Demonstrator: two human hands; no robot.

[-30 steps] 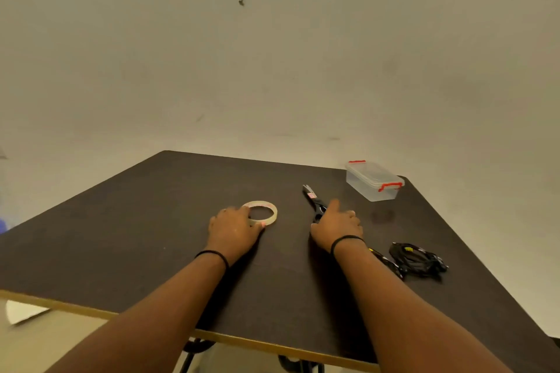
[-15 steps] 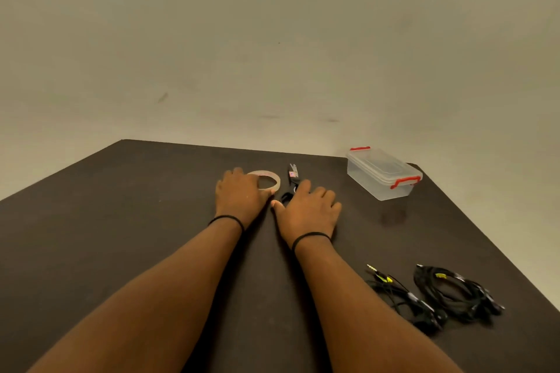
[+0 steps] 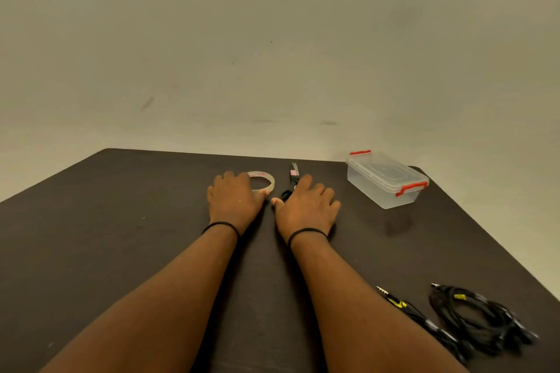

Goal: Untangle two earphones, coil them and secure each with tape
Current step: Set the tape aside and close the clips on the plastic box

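Hands lie side by side, palms down, on the dark table (image 3: 121, 236), each wrist ringed by a thin black band. Left hand (image 3: 235, 198) rests against the roll of clear tape (image 3: 263, 180); its fingers curl over the roll's left rim and the thumb touches the near rim, so the roll lies flat just ahead and to the right of those fingertips. Right hand (image 3: 306, 209) lies flat with its fingers relaxed and slightly spread, holding nothing; the index finger rests on the black scissors (image 3: 293, 179), whose handles are partly hidden under that hand and whose blades point away beyond the fingertips. Between the two thumbs only a narrow strip of tabletop shows. Well to the right of the right hand's fingers, near the table's far right corner, stands a clear plastic box (image 3: 386, 180) with its lid on and red clips at both ends. Earphones (image 3: 472, 319), the two black cables in a tangled heap with yellow markings and plugs showing, lie far behind the fingers, beside the right forearm near the table's right edge, untouched by either hand.
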